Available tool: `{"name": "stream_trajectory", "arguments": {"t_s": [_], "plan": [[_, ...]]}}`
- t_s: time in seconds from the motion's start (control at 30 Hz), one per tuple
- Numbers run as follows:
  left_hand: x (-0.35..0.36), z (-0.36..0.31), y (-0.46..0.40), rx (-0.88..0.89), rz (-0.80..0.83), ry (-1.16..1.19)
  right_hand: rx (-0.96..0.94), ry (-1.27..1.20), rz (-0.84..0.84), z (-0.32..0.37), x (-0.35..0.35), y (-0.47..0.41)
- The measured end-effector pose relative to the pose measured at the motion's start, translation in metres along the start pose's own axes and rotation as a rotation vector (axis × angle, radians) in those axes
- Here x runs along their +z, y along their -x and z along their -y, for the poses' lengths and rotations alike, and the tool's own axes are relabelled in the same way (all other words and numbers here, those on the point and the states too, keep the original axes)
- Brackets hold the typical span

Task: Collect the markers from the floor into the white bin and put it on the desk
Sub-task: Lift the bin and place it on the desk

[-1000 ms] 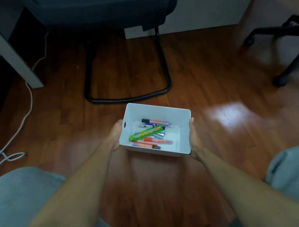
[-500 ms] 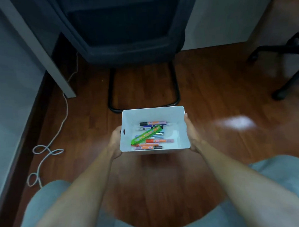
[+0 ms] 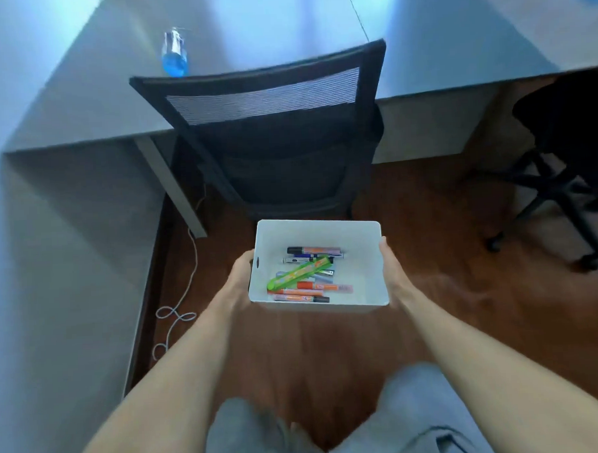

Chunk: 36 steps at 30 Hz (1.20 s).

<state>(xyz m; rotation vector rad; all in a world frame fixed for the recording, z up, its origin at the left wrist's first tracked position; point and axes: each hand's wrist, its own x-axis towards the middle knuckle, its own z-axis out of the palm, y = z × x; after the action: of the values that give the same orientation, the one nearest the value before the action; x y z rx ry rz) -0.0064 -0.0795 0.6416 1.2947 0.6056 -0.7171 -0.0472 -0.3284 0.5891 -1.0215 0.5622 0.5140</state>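
A white bin [image 3: 361,264] hangs in the air above the wooden floor, in front of me. My left hand [image 3: 240,278] grips its left wall and my right hand [image 3: 392,272] grips its right wall. Several markers [image 3: 313,277] lie in the bin, with a green one slanted on top of orange, blue and black ones. The grey desk [image 3: 282,28] stretches across the top of the view, beyond the bin.
A black mesh chair [image 3: 269,138] stands pushed up to the desk, directly between the bin and the desk. A blue-liquid bottle [image 3: 174,53] stands on the desk. Another black chair [image 3: 568,146] is at right. A white cable [image 3: 178,310] lies on the floor at left.
The bin has risen from near the floor, held level in both hands. My view has lifted, so the desk top and chair back have come into sight.
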Motion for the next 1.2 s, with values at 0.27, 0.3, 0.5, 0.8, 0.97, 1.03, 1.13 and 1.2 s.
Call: {"name": "stream_trajectory", "arguments": {"t_s": [0.27, 0.3, 0.5, 0.8, 0.97, 1.03, 1.13, 1.2], "plan": [[0.028, -0.100, 0.126, 0.123, 0.031, -0.020, -0.106, 0.050, -0.012, 0.111, 0.057, 0.105], [0.031, -0.110, 0.140, 0.128, 0.040, -0.015, -0.105, 0.076, 0.012, 0.122, 0.062, 0.114], [0.038, -0.159, 0.193, 0.191, 0.077, -0.033, -0.199, 0.329, 0.014, 0.192, 0.092, 0.160], [0.051, -0.227, 0.232, 0.317, 0.172, -0.053, -0.337, 0.418, -0.059, 0.265, 0.098, 0.147], [0.057, -0.268, 0.242, 0.376, 0.199, -0.061, -0.369, 0.384, -0.074, 0.309, 0.123, 0.150], [0.059, -0.283, 0.245, 0.401, 0.190, -0.022, -0.400, 0.373, -0.082, 0.327, 0.126, 0.136], [0.061, -0.305, 0.242, 0.445, 0.171, 0.008, -0.427, 0.406, -0.085, 0.350, 0.151, 0.151], [0.062, -0.319, 0.240, 0.453, 0.168, 0.009, -0.457, 0.412, -0.096, 0.364, 0.161, 0.152]]}}
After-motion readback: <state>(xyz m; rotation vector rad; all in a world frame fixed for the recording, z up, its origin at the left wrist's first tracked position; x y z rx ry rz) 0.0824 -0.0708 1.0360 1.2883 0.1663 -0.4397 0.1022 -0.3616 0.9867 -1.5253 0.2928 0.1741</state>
